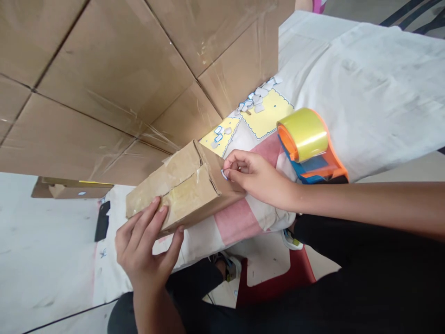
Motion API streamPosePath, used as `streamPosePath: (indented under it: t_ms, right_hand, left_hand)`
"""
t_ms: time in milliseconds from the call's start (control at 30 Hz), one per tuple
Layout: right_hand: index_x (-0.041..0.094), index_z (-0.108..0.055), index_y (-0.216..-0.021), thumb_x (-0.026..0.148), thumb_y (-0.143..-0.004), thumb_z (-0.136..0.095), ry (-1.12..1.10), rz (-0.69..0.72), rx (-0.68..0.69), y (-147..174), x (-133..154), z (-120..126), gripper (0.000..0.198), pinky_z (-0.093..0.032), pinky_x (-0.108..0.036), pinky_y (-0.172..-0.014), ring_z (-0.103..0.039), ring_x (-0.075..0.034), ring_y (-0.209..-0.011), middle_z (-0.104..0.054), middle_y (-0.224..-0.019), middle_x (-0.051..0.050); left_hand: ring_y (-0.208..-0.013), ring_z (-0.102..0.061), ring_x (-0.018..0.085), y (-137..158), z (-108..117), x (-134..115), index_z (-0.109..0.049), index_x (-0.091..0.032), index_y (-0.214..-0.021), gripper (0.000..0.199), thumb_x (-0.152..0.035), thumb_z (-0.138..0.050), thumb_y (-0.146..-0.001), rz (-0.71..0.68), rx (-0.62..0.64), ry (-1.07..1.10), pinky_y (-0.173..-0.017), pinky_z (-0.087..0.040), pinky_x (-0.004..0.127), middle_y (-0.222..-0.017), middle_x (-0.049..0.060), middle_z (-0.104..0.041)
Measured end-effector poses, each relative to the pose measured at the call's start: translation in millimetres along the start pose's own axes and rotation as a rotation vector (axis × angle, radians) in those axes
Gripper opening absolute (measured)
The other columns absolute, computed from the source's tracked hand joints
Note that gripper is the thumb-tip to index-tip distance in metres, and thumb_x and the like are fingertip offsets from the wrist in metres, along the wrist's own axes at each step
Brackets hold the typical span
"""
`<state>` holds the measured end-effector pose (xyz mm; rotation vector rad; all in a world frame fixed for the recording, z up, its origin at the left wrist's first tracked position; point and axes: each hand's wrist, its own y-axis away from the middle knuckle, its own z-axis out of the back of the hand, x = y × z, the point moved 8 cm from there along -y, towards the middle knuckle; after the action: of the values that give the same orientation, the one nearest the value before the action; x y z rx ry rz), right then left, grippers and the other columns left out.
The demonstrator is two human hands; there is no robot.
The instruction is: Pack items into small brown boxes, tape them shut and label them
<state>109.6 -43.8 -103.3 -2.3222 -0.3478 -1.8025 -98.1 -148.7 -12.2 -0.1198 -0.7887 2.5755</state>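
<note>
At right fingers [239, 177], small sticker [224, 175].

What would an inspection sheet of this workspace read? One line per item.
Surface: wrinkled cloth, white with pink patches.
Job's things: taped carton; small white piece at its end, contact unclear.
Clutter: yellow sheets, loose paper bits, tape dispenser.
Hands: left hand on the carton, fingers spread; right hand pinching the white piece.
Cables: dark line at lower left; cannot tell whether cable.
Surroundings: stacked cartons; red object below the cloth.
</note>
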Motion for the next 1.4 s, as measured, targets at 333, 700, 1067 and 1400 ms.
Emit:
streamPosePath:
  t_ms: [333,700,1067,1400]
  right_hand:
    - [0.021,-0.052,-0.083,0.014,-0.088,-0.05,0.112,0.057,0.027,-3.1,3.1,1.8,0.009,-0.035,-0.026,-0.061,-0.045,-0.012,-0.067,-0.054,-0.075,0.002]
    - [0.02,-0.053,-0.084,0.009,-0.085,-0.044,0.231,0.217,0.048,-5.7,17.6,1.1,0.014,-0.038,-0.027,-0.072,-0.05,-0.014,-0.076,-0.057,-0.08,0.001]
    - [0.02,-0.052,-0.084,0.009,-0.083,-0.043,0.225,0.187,0.046,-5.4,14.5,-0.8,0.015,-0.036,-0.026,-0.068,-0.048,-0.012,-0.071,-0.056,-0.078,0.002]
    - [0.017,-0.068,-0.086,0.017,-0.087,-0.055,0.223,0.184,-0.014,8.2,14.2,3.2,0.013,-0.044,-0.029,-0.068,-0.055,-0.014,-0.073,-0.064,-0.082,-0.002]
  left_hand:
    - [-0.111,-0.065,0.03,-1.4,0.8,0.5,-0.061,-0.028,-0.135,0.069,-0.021,-0.083,-0.07,-0.016,-0.035,-0.023,-0.099,-0.048,0.048,-0.135,0.008,-0.066]
    - [-0.113,-0.064,0.031,-0.5,0.1,-0.2,-0.062,-0.027,-0.134,0.069,-0.02,-0.083,-0.069,-0.005,-0.016,-0.055,-0.099,-0.05,0.05,-0.136,0.008,-0.065]
    - [-0.113,-0.065,0.03,-1.4,0.1,-1.9,-0.061,-0.027,-0.134,0.065,-0.022,-0.082,-0.072,-0.018,-0.014,-0.062,-0.099,-0.05,0.049,-0.136,0.008,-0.065]
    - [-0.115,-0.064,0.032,-2.2,-1.3,-1.1,-0.058,-0.028,-0.137,0.07,-0.022,-0.081,-0.072,-0.029,0.035,-0.076,-0.098,-0.049,0.05,-0.139,0.009,-0.063]
